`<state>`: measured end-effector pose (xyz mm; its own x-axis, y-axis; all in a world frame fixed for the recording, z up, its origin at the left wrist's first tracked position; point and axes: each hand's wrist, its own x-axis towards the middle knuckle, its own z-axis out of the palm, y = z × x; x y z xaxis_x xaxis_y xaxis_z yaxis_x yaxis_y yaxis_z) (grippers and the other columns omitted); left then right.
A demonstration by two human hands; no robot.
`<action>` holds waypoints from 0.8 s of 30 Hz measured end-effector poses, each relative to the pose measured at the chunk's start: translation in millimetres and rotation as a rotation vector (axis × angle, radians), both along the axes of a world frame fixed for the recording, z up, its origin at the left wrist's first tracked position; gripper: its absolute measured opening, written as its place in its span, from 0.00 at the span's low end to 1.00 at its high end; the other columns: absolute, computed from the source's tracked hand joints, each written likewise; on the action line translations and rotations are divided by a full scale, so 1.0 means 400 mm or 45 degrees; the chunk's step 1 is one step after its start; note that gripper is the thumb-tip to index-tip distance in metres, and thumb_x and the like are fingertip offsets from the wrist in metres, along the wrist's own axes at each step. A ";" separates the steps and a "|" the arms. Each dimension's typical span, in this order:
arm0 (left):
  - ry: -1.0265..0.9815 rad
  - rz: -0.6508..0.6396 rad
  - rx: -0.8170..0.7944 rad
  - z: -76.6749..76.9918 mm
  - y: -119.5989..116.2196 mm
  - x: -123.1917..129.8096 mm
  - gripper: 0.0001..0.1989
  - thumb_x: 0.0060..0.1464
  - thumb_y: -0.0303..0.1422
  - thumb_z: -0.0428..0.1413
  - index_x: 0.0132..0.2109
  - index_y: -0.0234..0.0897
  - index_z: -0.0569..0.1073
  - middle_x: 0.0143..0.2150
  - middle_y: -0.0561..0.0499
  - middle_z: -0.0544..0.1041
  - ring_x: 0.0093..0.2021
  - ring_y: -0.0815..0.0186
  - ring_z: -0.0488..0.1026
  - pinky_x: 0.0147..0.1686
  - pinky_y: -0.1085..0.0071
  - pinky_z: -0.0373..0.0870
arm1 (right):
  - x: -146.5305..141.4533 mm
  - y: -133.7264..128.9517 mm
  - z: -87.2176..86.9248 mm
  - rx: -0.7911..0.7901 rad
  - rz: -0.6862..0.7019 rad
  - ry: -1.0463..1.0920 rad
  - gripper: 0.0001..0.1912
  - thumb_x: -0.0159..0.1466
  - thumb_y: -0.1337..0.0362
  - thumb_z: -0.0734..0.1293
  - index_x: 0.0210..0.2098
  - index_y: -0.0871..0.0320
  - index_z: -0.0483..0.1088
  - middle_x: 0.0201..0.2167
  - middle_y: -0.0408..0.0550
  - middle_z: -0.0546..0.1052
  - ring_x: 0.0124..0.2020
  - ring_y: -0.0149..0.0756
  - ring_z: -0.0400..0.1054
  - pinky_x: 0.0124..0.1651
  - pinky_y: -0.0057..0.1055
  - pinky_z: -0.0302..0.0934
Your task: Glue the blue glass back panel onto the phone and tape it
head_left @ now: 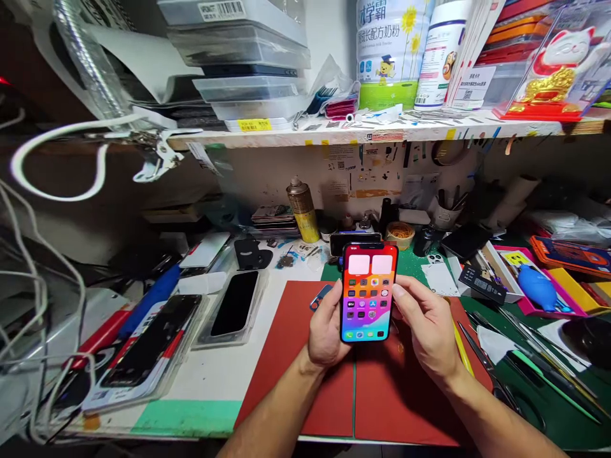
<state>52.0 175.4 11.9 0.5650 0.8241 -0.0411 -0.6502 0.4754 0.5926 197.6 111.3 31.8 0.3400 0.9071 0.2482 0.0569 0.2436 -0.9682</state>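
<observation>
A lit smartphone is held upright above the red mat, its screen showing rows of app icons on an orange and purple background. Its left edge rests in my left hand, thumb along the side and fingers mostly hidden behind. At the right edge, the thumb and fingertips of my right hand pinch the phone's side. Just beyond my left hand lies a small blue part with round openings, partly covered by the hand. Behind the top of the phone another dark phone leans on its side.
Left on the bench are a phone in a clear tray and an opened dark phone. Scissors and tweezers lie at right, near a blue air blower. A spray can stands under the loaded shelf.
</observation>
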 end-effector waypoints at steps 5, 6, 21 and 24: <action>-0.046 -0.141 0.087 -0.002 0.005 0.004 0.26 0.75 0.46 0.50 0.63 0.34 0.81 0.58 0.40 0.86 0.66 0.44 0.78 0.68 0.49 0.72 | 0.004 -0.007 -0.014 0.037 0.018 -0.017 0.19 0.74 0.47 0.69 0.51 0.54 0.82 0.42 0.50 0.85 0.38 0.41 0.79 0.40 0.35 0.76; -0.058 -0.157 0.099 -0.002 0.006 0.005 0.27 0.75 0.47 0.50 0.63 0.34 0.82 0.58 0.39 0.85 0.66 0.44 0.78 0.69 0.49 0.72 | 0.004 -0.008 -0.016 0.046 0.017 -0.024 0.19 0.74 0.48 0.69 0.52 0.54 0.82 0.45 0.50 0.86 0.42 0.43 0.80 0.44 0.36 0.77; -0.051 -0.144 0.240 0.027 0.012 -0.003 0.31 0.72 0.52 0.51 0.60 0.29 0.82 0.54 0.35 0.86 0.61 0.41 0.81 0.66 0.47 0.72 | 0.006 -0.014 -0.026 0.131 0.083 -0.155 0.19 0.74 0.52 0.71 0.62 0.50 0.78 0.56 0.51 0.86 0.54 0.47 0.83 0.56 0.40 0.78; -0.051 -0.178 0.261 0.024 0.012 -0.003 0.33 0.72 0.53 0.50 0.60 0.28 0.82 0.53 0.35 0.87 0.59 0.40 0.82 0.65 0.47 0.73 | 0.006 -0.011 -0.031 0.140 0.080 -0.193 0.19 0.75 0.52 0.71 0.62 0.50 0.77 0.56 0.52 0.85 0.55 0.47 0.83 0.56 0.40 0.79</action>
<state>50.7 180.1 21.4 0.6717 0.7268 0.1437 -0.6117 0.4346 0.6611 200.0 106.8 19.3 0.2344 0.8899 0.3914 0.1816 0.3554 -0.9169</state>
